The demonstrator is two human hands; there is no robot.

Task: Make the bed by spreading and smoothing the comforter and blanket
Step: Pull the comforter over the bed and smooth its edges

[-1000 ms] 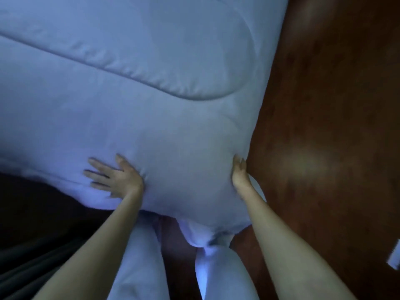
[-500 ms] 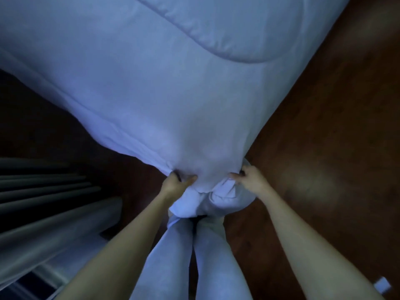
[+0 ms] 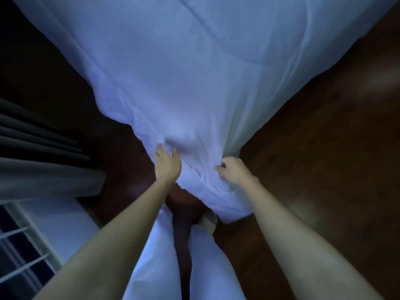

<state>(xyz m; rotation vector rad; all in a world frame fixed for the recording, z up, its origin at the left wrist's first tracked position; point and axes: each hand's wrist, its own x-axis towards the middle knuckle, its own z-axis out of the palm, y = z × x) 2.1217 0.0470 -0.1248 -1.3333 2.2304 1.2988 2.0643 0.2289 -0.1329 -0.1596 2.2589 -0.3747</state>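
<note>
**Corner of the comforter being pulled down, smoothing well under way**

The comforter (image 3: 194,72) lies spread broad and mostly flat, and its near corner hangs toward the wooden floor (image 3: 324,148). That corner is still creased. No separate blanket shows, so that part looks left to do. The left hand (image 3: 167,165) grips the hanging edge with the thumb on top, and the right hand (image 3: 232,171) pinches a fold with curled fingers. A second ago both palms pressed flat on the cloth. Half a second ago they bunched the corner close together, whereas now they sit wider apart and the corner droops lower.
</note>
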